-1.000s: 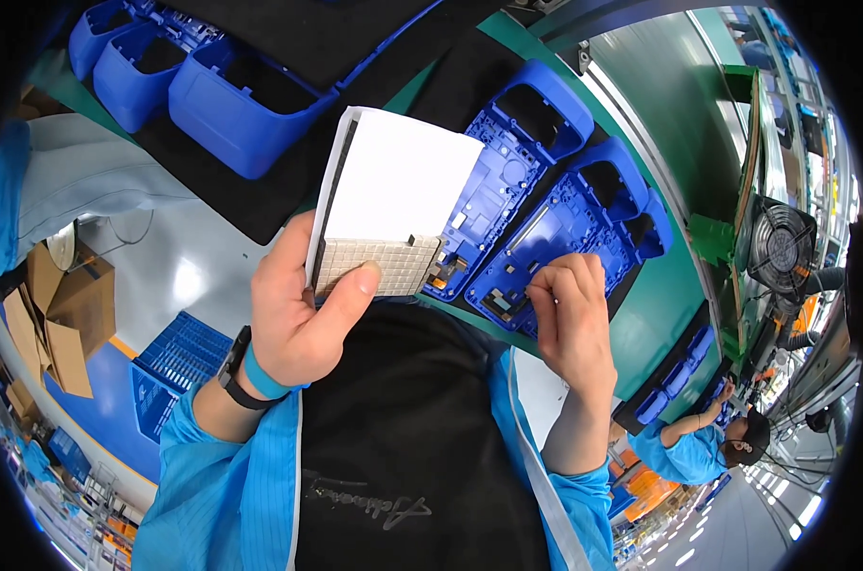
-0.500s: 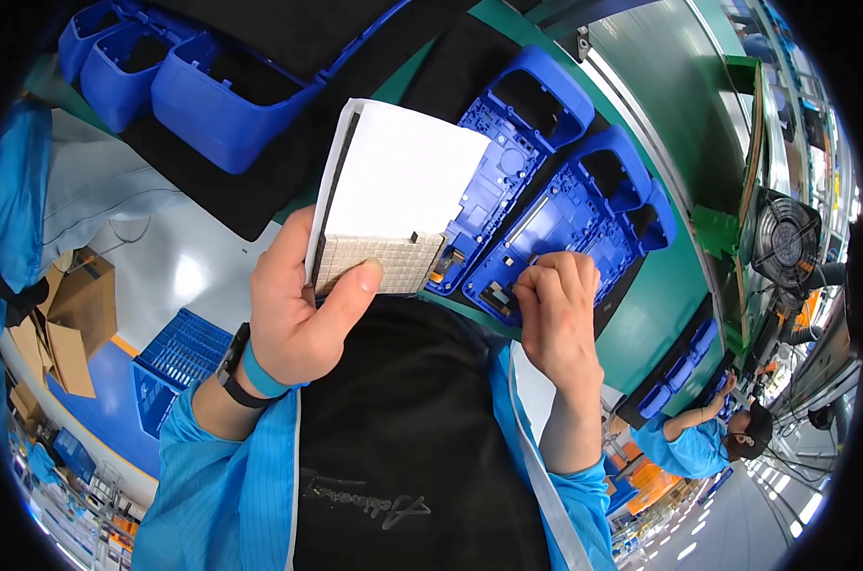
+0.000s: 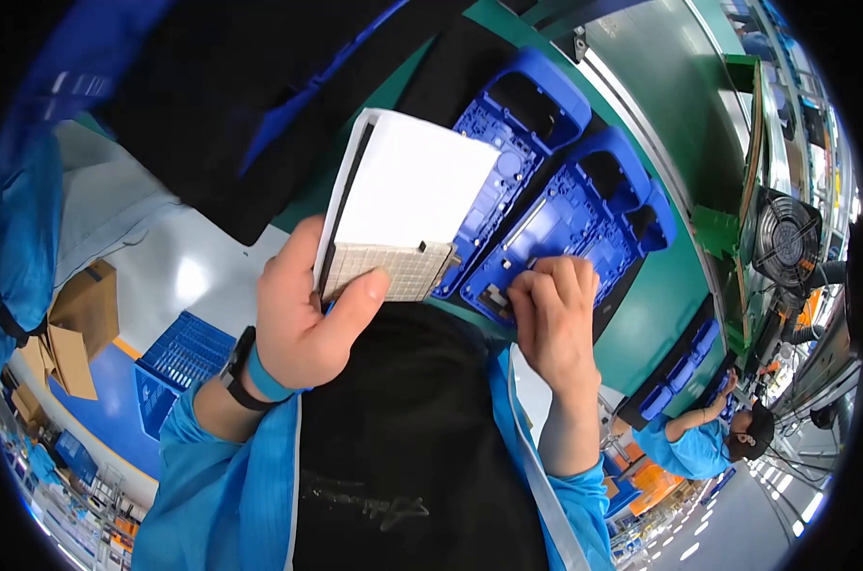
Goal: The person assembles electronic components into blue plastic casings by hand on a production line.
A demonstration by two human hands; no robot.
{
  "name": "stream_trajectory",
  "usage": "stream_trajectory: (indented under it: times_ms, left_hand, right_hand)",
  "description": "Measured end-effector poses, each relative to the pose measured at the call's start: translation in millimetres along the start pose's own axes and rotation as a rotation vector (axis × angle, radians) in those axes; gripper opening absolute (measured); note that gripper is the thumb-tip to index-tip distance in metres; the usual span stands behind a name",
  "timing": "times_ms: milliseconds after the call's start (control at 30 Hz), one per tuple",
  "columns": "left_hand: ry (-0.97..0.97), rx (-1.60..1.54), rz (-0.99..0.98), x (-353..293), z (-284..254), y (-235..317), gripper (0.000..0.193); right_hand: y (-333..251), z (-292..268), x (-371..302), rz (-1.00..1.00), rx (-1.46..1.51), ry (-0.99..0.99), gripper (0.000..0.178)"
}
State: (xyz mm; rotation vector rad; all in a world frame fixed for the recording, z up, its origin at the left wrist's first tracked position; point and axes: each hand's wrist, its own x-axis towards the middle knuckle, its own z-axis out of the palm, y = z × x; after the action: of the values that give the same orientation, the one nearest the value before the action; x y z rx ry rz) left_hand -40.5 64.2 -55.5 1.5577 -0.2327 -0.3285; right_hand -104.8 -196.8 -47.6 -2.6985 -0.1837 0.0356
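Note:
My left hand [image 3: 303, 328] grips a backing sheet [image 3: 412, 181], white on its upper part, with a grid of small beige-grey square pads on its lower part. The thumb presses on the pads, and a small dark spot shows at the grid's upper edge. My right hand [image 3: 560, 319] is closed in a pinch at the near end of a blue plastic housing [image 3: 569, 224], beside a small dark and pale patch in it. Whatever the fingertips hold is hidden. A second blue housing [image 3: 536, 86] lies to the left, partly covered by the sheet.
Black mats lie on the green bench [image 3: 674, 295]. Right of it stand a round fan [image 3: 786, 230] and a co-worker [image 3: 703, 443] at more blue parts. A cardboard box [image 3: 84, 309] and a blue crate [image 3: 179, 362] are on the floor at left.
The blue shells at upper left have shifted out of place and now show only as blurred blue streaks by a dark mat. My left hand and sheet moved slightly right and down; my right hand barely moved.

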Motion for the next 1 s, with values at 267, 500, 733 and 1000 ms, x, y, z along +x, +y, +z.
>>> stream_trajectory:
  times_ms: [267, 500, 733, 1000]
  left_hand:
    - [-0.165, -0.058, -0.043, 11, 28, -1, 0.040]
    - [-0.289, -0.082, -0.038, 14, 44, 8, 0.041]
    - [-0.296, -0.036, 0.049, 15, 52, 11, 0.039]
    - [-0.249, 0.535, 0.542, 25, 61, 16, 0.037]
  right_hand:
    - [-9, -17, -2, 0.128, 0.283, 0.230, 0.016]
    - [-18, -13, 3, -0.024, 0.348, 0.248, 0.019]
    - [-14, -12, 4, -0.055, 0.346, 0.261, 0.020]
    - [-8, -16, -10, 0.105, 0.508, 0.191, 0.018]
